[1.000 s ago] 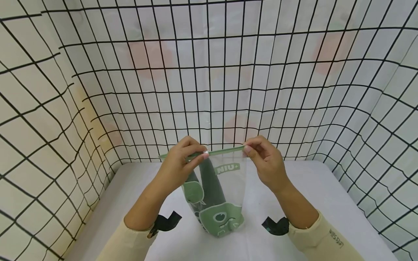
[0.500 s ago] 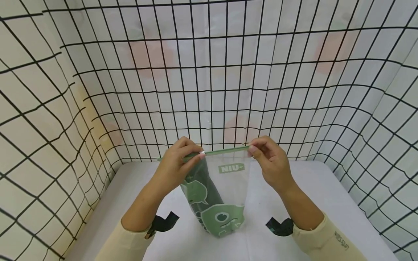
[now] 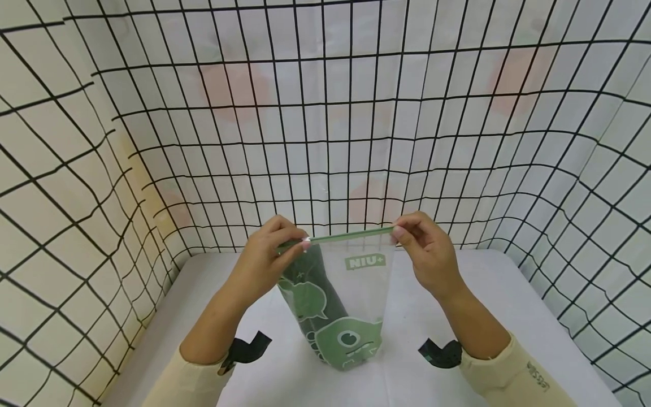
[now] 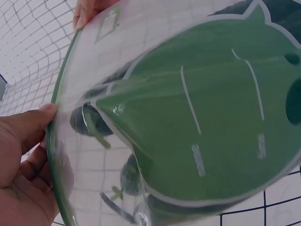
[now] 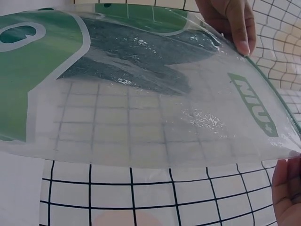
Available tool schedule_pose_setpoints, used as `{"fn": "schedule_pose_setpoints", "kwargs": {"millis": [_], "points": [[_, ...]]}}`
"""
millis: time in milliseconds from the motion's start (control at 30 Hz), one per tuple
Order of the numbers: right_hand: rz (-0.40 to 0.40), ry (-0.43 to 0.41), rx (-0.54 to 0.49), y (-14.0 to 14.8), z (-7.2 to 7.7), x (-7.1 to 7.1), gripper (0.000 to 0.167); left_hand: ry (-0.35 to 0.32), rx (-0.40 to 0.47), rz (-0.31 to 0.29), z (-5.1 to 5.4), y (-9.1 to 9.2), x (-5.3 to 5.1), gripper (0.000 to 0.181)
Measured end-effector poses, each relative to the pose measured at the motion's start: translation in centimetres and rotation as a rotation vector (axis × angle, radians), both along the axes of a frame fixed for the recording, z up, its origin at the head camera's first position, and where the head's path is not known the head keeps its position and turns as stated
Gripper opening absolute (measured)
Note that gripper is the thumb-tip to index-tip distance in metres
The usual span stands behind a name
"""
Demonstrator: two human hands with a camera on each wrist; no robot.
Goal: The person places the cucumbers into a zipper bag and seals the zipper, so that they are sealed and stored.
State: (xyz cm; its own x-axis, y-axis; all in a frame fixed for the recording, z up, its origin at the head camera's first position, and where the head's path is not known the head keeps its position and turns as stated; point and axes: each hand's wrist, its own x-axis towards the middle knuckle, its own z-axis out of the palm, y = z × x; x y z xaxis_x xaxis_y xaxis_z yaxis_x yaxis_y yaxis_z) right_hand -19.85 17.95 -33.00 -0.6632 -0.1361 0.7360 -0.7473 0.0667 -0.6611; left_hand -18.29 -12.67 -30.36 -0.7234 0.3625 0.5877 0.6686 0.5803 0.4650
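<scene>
A clear zip bag (image 3: 356, 294) with green cartoon prints and a "NIU+" label stands upright on the white surface. Inside, toward its left side, are dark green cucumbers (image 3: 322, 282); their stem ends (image 4: 99, 127) show in the left wrist view. My left hand (image 3: 264, 263) pinches the green zip strip (image 3: 351, 234) left of its middle, at a small white slider (image 3: 307, 241). With thumb and fingertips, my right hand (image 3: 429, 254) grips the strip's right end. Left of the slider, my left hand covers most of the strip.
A white sheet-covered table (image 3: 203, 305) lies under the bag. Black wire grid panels (image 3: 351, 124) stand at the back and both sides, with pale cloth behind them. Black straps (image 3: 249, 347) stick out at both cuffs.
My left hand and the slider have moved left along the zip strip. My right hand has shifted a little right with the strip's end, and the bag's upper part has followed it.
</scene>
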Motion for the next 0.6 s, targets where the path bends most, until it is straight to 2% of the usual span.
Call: {"fn": "schedule_pose_setpoints", "kwargs": {"millis": [233,467,600], "points": [[0.011,-0.016,-0.034,0.4,-0.2,-0.2,0.008,0.003,0.008,0.011,-0.3,-0.8,-0.1,0.011],[-0.035,-0.048,-0.035,0.7,-0.2,0.0,0.008,-0.001,0.009,0.014,-0.3,-1.4,0.1,0.012],[-0.035,-0.077,-0.051,0.8,-0.2,0.0,0.009,-0.008,0.012,0.026,-0.3,-1.8,0.2,0.012]]}}
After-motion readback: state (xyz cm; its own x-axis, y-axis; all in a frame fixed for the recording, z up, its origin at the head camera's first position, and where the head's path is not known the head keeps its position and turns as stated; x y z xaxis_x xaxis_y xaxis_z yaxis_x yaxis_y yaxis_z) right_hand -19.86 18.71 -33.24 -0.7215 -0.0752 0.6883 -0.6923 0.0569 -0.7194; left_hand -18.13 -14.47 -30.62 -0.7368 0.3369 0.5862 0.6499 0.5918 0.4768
